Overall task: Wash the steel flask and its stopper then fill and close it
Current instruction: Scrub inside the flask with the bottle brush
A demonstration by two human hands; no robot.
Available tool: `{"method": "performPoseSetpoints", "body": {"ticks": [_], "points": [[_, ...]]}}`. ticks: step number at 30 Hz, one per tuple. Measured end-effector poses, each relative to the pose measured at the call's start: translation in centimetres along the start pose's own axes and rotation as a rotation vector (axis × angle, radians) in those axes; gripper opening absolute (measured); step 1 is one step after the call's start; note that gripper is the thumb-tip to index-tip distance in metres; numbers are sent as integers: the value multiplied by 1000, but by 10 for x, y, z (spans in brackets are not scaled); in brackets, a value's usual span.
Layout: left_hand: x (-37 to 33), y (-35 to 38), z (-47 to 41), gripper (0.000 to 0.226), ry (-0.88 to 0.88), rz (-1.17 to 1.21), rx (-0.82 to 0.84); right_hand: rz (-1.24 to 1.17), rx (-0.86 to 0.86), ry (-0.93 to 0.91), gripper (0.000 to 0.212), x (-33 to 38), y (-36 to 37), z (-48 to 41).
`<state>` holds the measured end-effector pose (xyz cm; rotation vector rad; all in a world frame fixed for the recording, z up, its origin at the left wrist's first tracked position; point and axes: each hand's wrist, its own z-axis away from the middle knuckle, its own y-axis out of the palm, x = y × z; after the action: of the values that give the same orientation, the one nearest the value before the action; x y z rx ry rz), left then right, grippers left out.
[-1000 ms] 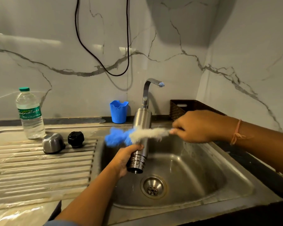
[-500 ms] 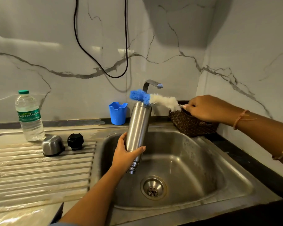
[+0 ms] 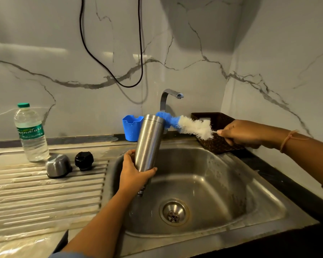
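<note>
Left hand (image 3: 133,175) is gripping the inverted steel flask (image 3: 149,144) over the sink (image 3: 222,185); right hand (image 3: 241,134) is pinching the bottle brush (image 3: 192,126), its blue tip touching the flask's base.

The water bottle (image 3: 31,134) label reads "Signature".

My left forearm rises from the lower edge. Its left grip (image 3: 133,175) is wrapped round the lower part of the steel flask (image 3: 150,142), thumb across the near side, fingers curled round the far side. My right arm comes in from the right edge, nearly level, a thread band at the wrist. The right grip (image 3: 241,134) holds the brush (image 3: 192,126) by its handle, fingers curled under.
</note>
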<state>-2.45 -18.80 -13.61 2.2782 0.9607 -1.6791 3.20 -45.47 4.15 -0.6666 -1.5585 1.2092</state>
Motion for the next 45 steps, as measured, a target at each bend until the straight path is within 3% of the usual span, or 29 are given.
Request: {"method": "performPoseSetpoints", "body": {"ticks": [6, 11, 18, 33, 41, 45], "points": [[-2, -2, -2, 79, -32, 23, 31, -8, -53, -76, 47, -3, -1, 4], [-5, 2, 2, 86, 92, -112, 166, 29, -89, -104, 47, 3, -5, -1], [-1, -3, -3, 84, 61, -99, 73, -44, -11, -61, 46, 1, -18, 11], [-7, 1, 0, 81, 73, -62, 29, 11, -137, -164, 46, 17, 5, 0], [-13, -5, -7, 75, -163, 218, -176, 65, -83, -90, 43, 3, 36, 5], [-14, -8, -3, 80, -80, 56, -136, 42, -129, -89, 43, -3, 66, 4]]}}
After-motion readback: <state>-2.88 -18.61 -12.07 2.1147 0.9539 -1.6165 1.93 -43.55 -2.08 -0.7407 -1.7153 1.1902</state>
